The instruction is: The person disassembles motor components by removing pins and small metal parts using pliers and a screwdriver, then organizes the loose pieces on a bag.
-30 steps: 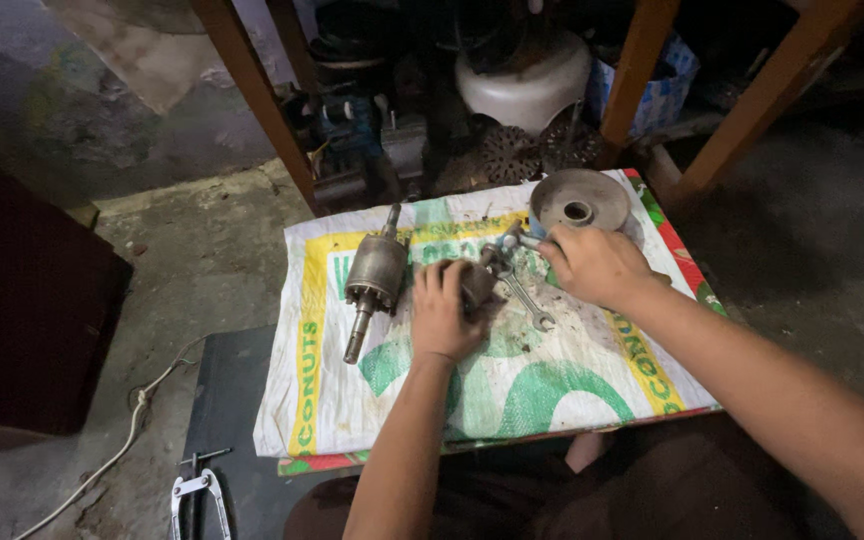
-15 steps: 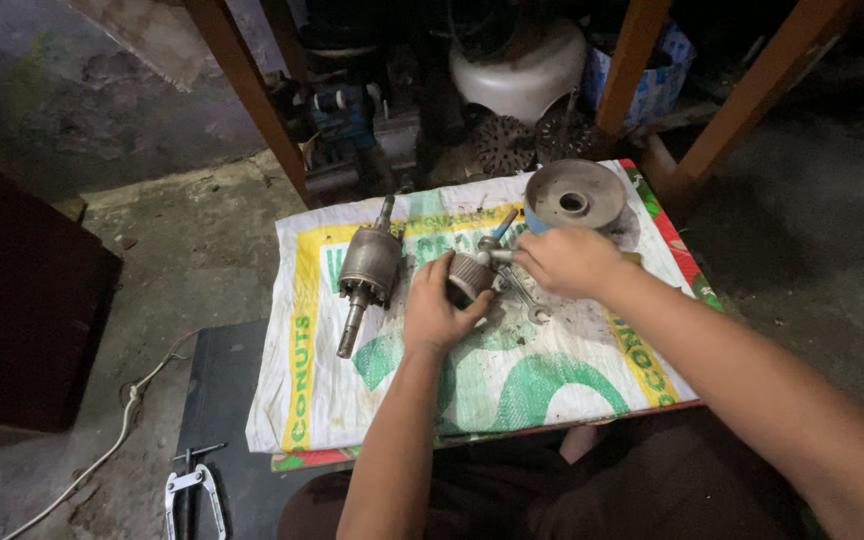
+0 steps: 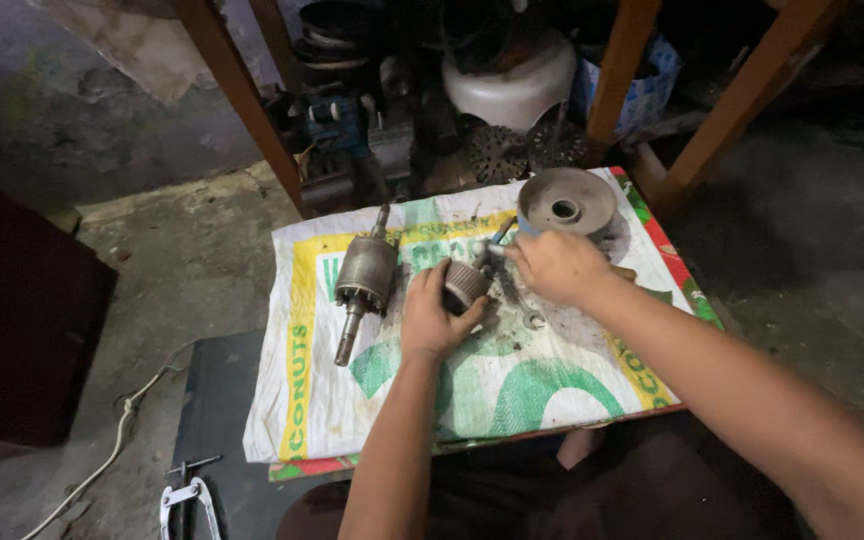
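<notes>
My left hand (image 3: 432, 315) grips a small ribbed metal cylinder (image 3: 466, 284), a motor part, over a white woven sack (image 3: 472, 385) spread on the floor. My right hand (image 3: 555, 267) holds the thin shaft end (image 3: 497, 238) of that same part from the right. A larger grey motor armature (image 3: 363, 276) with a shaft lies on the sack to the left of my left hand. A round grey metal disc (image 3: 566, 201) with a centre hole sits at the sack's far right corner, just behind my right hand.
Small metal bits (image 3: 532, 320) lie on the sack near my hands. Wooden table legs (image 3: 242, 95) and dark machine parts (image 3: 372, 120) stand behind the sack. A metal puller tool (image 3: 188, 500) and a white cord (image 3: 122, 430) lie on the floor at left.
Both hands stay on the small ribbed part; the view has shifted slightly, and the part is now turned more upright between my hands.
</notes>
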